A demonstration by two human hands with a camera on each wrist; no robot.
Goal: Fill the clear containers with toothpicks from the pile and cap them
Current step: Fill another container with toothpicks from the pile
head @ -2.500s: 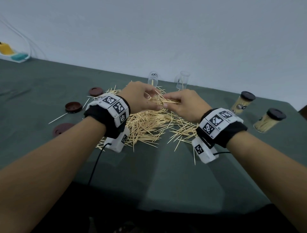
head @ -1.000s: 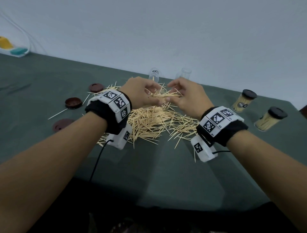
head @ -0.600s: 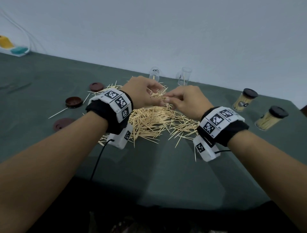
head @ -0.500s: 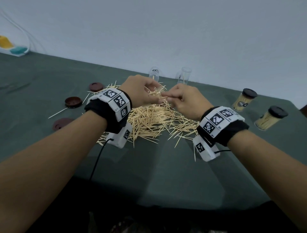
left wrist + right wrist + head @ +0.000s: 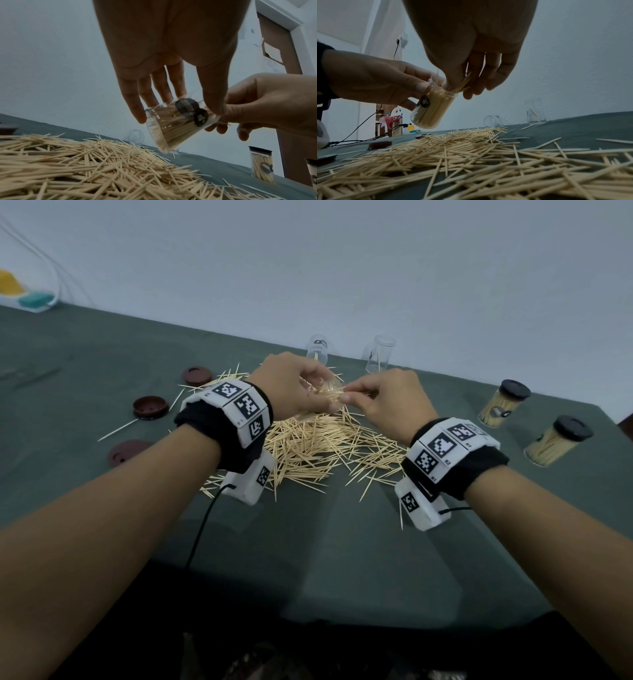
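My left hand [image 5: 325, 395] grips a clear container [image 5: 173, 127] packed with toothpicks and holds it tilted above the toothpick pile [image 5: 325, 446]. In the head view that container is mostly hidden behind my fingers. My right hand [image 5: 462, 86] pinches a small bunch of toothpicks at the mouth of the container [image 5: 433, 109]. Behind the pile, one clear container [image 5: 317, 350] lies on its side and another [image 5: 380, 357] stands upright with a toothpick or two inside. Three brown caps [image 5: 196, 375] [image 5: 150, 407] [image 5: 125, 450] lie to the left.
Two filled containers with dark caps [image 5: 500, 407] [image 5: 555, 441] stand at the right. A yellow and teal object [image 5: 30, 299] sits at the far left by the wall. Stray toothpicks [image 5: 118, 430] lie around the pile. A black cable [image 5: 202, 529] runs from my left wrist over the table's front edge.
Both hands stay above the pile. My right hand raised a bunch of toothpicks, then brought it down to the mouth of the container in my left hand.
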